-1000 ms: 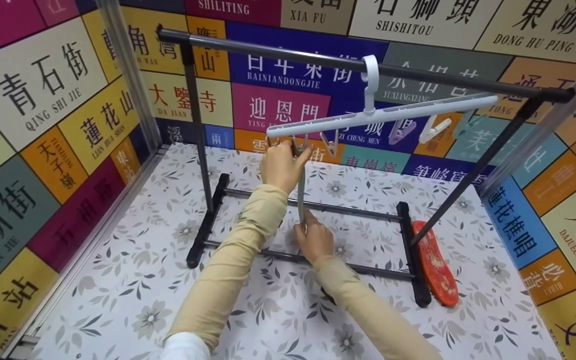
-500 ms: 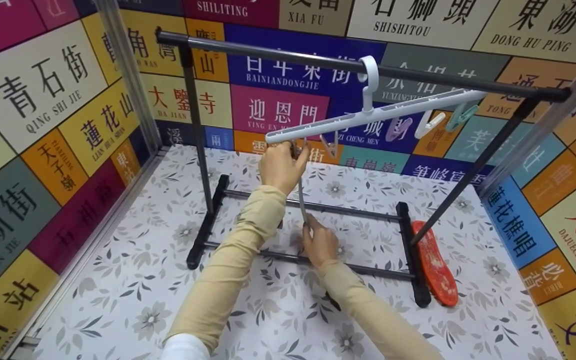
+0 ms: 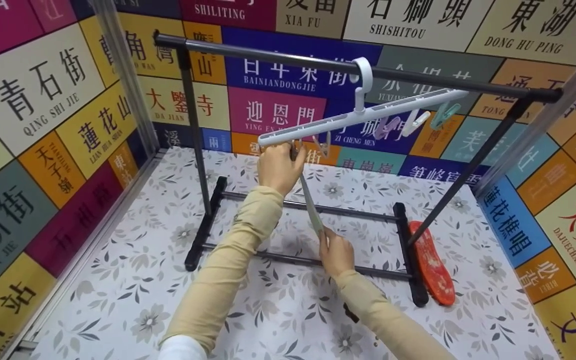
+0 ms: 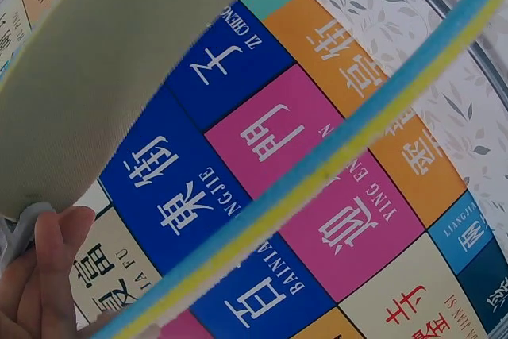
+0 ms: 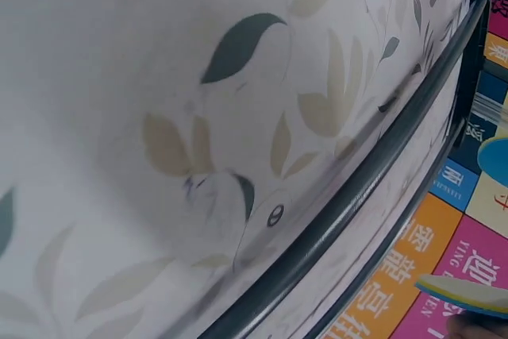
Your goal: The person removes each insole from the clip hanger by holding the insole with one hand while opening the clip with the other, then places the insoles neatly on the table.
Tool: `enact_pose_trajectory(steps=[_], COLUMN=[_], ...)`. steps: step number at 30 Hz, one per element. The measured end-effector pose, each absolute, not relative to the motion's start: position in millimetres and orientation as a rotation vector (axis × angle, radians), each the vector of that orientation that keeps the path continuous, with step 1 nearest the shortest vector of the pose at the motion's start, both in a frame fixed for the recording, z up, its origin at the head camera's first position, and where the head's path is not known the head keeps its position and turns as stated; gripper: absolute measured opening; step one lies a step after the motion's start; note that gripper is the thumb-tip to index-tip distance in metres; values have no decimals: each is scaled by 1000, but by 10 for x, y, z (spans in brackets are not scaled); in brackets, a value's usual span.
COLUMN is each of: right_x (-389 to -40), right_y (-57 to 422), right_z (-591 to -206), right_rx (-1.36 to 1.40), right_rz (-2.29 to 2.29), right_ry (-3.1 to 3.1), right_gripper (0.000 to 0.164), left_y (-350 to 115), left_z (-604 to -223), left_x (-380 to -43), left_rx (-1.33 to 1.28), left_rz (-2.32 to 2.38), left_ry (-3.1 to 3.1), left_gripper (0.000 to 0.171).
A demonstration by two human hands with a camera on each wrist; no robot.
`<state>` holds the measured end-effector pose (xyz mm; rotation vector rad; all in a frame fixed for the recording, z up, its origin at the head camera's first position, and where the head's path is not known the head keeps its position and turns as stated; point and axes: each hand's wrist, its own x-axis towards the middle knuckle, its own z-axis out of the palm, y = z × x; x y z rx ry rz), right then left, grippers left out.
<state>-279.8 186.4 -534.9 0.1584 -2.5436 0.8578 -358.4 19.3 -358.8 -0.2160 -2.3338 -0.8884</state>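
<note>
My left hand (image 3: 279, 167) is raised at the left end of the white hanger (image 3: 383, 116). In the left wrist view its thumb and finger pinch a grey clip (image 4: 24, 232) at the end of a beige-green insole (image 4: 87, 85). A second foam piece, its blue and yellow edge (image 4: 302, 180) towards the camera, crosses that view; it is probably another insole. Below, my right hand (image 3: 337, 252) pinches the lower end of the insole (image 3: 310, 202), which slants down to the right. Only a bit of that hand shows in the right wrist view, under the insole tip (image 5: 464, 291).
The hanger hooks over the top bar (image 3: 278, 57) of a dark metal rack. Purple, white (image 3: 415, 124) and green (image 3: 445, 116) clips dangle from its right half. A red insole (image 3: 432, 262) leans by the rack's right foot (image 3: 410, 255). Printed panels enclose the flowered surface.
My right hand has moved right, swinging the insole's lower end from nearly upright to slanted. The hanger has turned slightly, its right end shifting left. My left hand stays almost in place.
</note>
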Motion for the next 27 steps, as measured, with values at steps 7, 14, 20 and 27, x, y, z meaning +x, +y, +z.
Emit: enact_pose_trajectory(steps=[7,14,20,27], right_x=[-2550,-2335,-2140,-1918], right_y=[2275,2712,2959,3226], right_z=[-5395,-5406,-5380,-5354], right_rx=[21,-18,-106,-176], right_rz=[774,679,681,710], right_ry=[-2615,-2557,-2525,-2412], right_gripper=[22,17,17,20], left_y=[188,149,136,133], left_z=[-3599,-3604,-3591,-3614], left_x=[-3577,-3561,-3554,-3551], left_rx=[-235,-253,-234,-223], left_rz=[-904,-937,-969,-1045], left_ry=[-2308,-2311,-2362,-2375], left_gripper=[32,35,34,28])
